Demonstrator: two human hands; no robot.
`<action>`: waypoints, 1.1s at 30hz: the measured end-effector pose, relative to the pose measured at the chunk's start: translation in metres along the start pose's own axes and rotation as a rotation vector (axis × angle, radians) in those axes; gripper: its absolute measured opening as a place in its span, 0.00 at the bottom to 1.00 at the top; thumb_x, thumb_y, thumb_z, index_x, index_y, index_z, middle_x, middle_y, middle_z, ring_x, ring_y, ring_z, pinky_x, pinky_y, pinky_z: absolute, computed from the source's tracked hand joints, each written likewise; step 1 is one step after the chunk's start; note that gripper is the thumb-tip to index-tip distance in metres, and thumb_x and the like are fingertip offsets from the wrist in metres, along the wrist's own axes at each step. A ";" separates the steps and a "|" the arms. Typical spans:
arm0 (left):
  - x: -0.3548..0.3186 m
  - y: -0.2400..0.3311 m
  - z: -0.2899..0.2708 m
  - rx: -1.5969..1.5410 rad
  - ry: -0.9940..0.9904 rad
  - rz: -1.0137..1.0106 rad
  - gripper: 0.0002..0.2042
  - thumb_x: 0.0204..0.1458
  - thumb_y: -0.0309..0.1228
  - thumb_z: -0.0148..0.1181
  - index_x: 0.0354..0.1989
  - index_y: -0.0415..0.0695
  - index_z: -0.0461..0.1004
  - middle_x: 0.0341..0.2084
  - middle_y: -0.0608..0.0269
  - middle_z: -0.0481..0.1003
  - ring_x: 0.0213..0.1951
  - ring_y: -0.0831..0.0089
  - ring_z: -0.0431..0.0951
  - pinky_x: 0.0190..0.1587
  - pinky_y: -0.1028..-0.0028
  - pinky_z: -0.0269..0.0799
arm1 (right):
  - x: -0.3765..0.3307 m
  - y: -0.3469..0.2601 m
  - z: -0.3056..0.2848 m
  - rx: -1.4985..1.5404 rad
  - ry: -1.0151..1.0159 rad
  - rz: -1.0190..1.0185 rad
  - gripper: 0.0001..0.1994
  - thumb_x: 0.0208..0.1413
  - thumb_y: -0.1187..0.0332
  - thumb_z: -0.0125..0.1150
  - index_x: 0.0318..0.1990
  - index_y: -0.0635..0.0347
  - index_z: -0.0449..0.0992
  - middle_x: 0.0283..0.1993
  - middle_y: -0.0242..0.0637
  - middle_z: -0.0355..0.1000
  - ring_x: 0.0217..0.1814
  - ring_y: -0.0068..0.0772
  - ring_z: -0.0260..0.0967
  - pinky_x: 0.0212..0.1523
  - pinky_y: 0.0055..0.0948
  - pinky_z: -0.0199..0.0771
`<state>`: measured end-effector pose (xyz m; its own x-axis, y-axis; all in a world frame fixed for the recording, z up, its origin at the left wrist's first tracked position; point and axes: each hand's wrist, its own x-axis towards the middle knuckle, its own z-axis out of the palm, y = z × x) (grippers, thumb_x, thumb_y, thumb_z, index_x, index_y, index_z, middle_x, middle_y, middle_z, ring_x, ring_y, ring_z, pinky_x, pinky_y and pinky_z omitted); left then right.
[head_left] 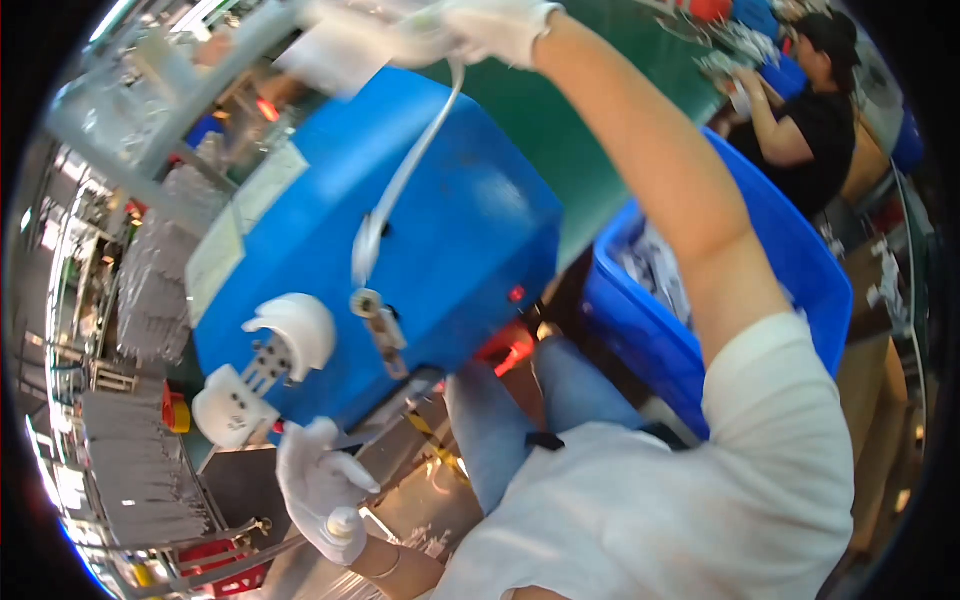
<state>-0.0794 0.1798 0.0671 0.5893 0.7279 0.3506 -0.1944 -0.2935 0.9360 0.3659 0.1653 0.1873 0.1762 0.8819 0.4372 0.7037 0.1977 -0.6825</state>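
Observation:
My right hand [490,28], in a white glove and blurred by motion, is raised at the top beyond the blue machine. It appears closed round a white cable [415,150], which hangs down over the machine's top to a small metal arm [380,330]. Blurred white material [340,50] lies beside that hand; its kind is unclear. At lower left my gloved left hand [325,485] is open, thumb apart from the fingers. Its fingertips are close to a white curved holder [235,408]. A second curved white holder [305,335] sits on the blue machine [460,200].
A blue bin [625,320] with white items inside stands to my right. Beyond it a person [810,120] in dark clothes handles something. Stacked grey-white bundles [150,450] line the left side. Frame bars [190,110] rise at upper left.

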 end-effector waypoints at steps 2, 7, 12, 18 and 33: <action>-0.036 -0.010 -0.024 0.042 -0.052 -0.207 0.47 0.39 0.57 0.65 0.60 0.32 0.58 0.46 0.49 0.71 0.22 0.75 0.70 0.21 0.82 0.65 | -0.058 0.068 -0.034 0.134 0.266 0.621 0.11 0.55 0.63 0.55 0.29 0.62 0.76 0.19 0.31 0.65 0.17 0.24 0.63 0.14 0.26 0.62; -0.050 -0.020 -0.002 0.051 -0.146 -0.379 0.37 0.45 0.47 0.66 0.56 0.31 0.62 0.40 0.44 0.73 0.26 0.67 0.75 0.29 0.75 0.72 | -0.164 0.203 -0.034 0.801 0.667 0.869 0.09 0.52 0.62 0.59 0.27 0.57 0.76 0.24 0.39 0.71 0.27 0.38 0.72 0.25 0.35 0.72; -0.040 -0.024 0.014 0.119 -0.166 -0.391 0.37 0.47 0.47 0.64 0.57 0.29 0.61 0.40 0.45 0.73 0.27 0.68 0.75 0.32 0.75 0.73 | -0.260 0.209 -0.017 -0.407 0.132 0.794 0.08 0.45 0.68 0.58 0.32 0.62 0.75 0.34 0.44 0.75 0.37 0.41 0.75 0.36 0.35 0.76; -0.031 -0.025 0.038 0.184 -0.136 -0.432 0.35 0.48 0.45 0.63 0.57 0.30 0.61 0.40 0.46 0.73 0.30 0.70 0.76 0.34 0.76 0.73 | -0.429 0.304 0.060 -0.629 0.127 1.309 0.14 0.46 0.64 0.58 0.36 0.65 0.77 0.35 0.49 0.75 0.40 0.45 0.74 0.41 0.39 0.74; 0.024 -0.008 0.180 0.225 -0.432 0.034 0.14 0.49 0.22 0.62 0.45 0.34 0.73 0.38 0.58 0.76 0.37 0.72 0.76 0.43 0.76 0.71 | -0.328 0.028 0.036 0.651 0.695 0.546 0.12 0.53 0.70 0.54 0.43 0.67 0.70 0.37 0.38 0.72 0.36 0.30 0.73 0.32 0.28 0.75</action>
<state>0.0777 0.0881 0.0627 0.8663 0.4061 0.2909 -0.0725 -0.4740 0.8775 0.3028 -0.1034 0.0039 0.8469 0.5261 0.0777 -0.0490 0.2227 -0.9736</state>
